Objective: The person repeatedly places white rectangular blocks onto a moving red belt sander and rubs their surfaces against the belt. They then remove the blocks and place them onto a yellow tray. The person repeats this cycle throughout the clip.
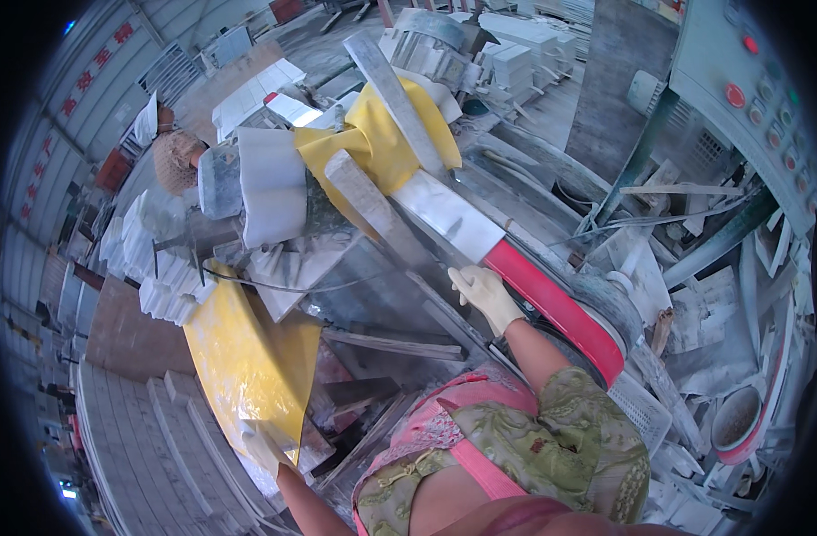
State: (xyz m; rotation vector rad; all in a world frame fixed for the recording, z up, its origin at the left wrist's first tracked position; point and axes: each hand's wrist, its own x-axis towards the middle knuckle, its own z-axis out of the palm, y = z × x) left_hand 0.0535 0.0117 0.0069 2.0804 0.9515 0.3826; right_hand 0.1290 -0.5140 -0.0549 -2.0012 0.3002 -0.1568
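Observation:
My left hand (264,448), in a pale glove, reaches low over a wet, shiny yellow sheet (248,357). Its fingers look stretched out, beside a small pale patch on the sheet that may be a thin flat piece. My right hand (484,297), also gloved, hangs beside a belt machine with a red guard (560,313). Those fingers are slightly bent and apart, and I see nothing between them. A shiny flat metal plate (449,214) continues from the red guard. Two grey slabs (377,205) lean over the machine, one across a draped yellow cloth (368,134).
A control panel (757,98) with coloured buttons hangs at the upper right. Stacked long strips (150,429) fill the lower left, with pale pieces (150,259) above them. Broken slabs (632,259) crowd the right. A thin cable (310,288) crosses the middle. A co-worker (172,161) is at the far left.

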